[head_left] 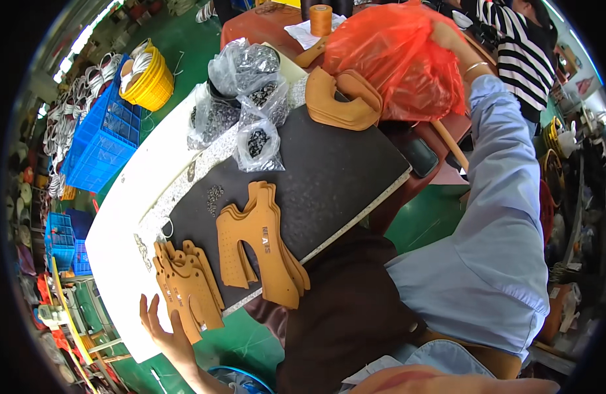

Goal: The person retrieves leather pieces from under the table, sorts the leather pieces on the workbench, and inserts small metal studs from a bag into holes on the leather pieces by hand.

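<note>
The right hand (pixel 447 39) is at the red plastic bag (pixel 388 62) beyond the black mat (pixel 329 187); its fingertips look buried, so I cannot tell its grip. The left hand (pixel 167 338), empty with fingers spread, hovers beside stacked tan cutouts (pixel 175 279) at the mat's corner.

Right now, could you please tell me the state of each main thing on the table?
Left hand, open, beside the small tan pieces
Right hand, at the red plastic bag, fingers partly hidden
Red plastic bag, crumpled
Small tan pieces, in an overlapping stack
Large tan pieces, stacked on the dark mat
Curved tan pieces, stacked
Clear bags, holding small dark bits
Tiny bits, loose on the dark mat
Orange spool, upright
</note>
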A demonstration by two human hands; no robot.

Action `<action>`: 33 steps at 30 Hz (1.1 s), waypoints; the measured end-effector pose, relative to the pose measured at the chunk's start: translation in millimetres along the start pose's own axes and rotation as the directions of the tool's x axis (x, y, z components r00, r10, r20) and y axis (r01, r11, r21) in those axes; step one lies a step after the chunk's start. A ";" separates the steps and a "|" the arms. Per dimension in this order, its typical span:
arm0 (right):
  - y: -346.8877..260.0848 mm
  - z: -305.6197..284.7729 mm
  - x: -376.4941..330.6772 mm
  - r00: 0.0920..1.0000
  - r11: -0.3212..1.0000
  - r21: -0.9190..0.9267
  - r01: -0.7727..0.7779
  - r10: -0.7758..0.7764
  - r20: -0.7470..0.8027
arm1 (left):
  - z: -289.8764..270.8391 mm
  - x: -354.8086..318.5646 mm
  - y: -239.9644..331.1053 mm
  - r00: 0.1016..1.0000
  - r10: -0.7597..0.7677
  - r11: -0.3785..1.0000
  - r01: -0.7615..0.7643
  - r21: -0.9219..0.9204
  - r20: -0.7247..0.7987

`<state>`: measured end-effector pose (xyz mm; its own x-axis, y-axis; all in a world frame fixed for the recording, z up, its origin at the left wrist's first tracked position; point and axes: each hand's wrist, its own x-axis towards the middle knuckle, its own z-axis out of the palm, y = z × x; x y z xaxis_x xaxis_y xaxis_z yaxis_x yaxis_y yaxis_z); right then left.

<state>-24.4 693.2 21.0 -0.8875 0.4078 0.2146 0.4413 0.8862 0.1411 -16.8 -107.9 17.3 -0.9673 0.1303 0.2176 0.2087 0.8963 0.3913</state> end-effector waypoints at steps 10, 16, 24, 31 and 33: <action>-65.6 -171.6 -36.4 0.960 1.000 0.030 0.008 0.001 -0.281 | -10.7 -23.1 -40.0 0.993 -0.058 0.994 0.048 -0.101 -0.101; -120.6 -162.2 -24.5 0.987 0.995 0.047 0.092 -0.085 -0.134 | -22.3 -44.4 -61.5 0.976 -0.049 0.989 0.018 -0.145 -0.213; -197.2 -158.9 9.8 0.961 0.956 0.106 0.273 -0.267 -0.072 | -2.6 -47.5 -62.0 0.949 -0.092 0.948 -0.010 -0.319 -0.301; -268.3 -157.0 39.0 0.908 0.890 0.181 0.419 -0.416 -0.053 | -4.3 -52.6 -61.1 0.937 -0.117 0.924 -0.019 -0.382 -0.329; -278.4 -187.6 28.9 0.906 0.895 0.143 0.423 -0.420 -0.057 | 4.2 -60.3 -69.6 0.938 -0.161 0.889 0.003 -0.457 -0.308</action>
<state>-148.1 416.9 169.2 -0.9816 -0.0151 0.1903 0.0000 0.9969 0.0792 26.4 -176.3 -26.8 -0.8963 -0.1528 0.4162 0.2487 0.6038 0.7573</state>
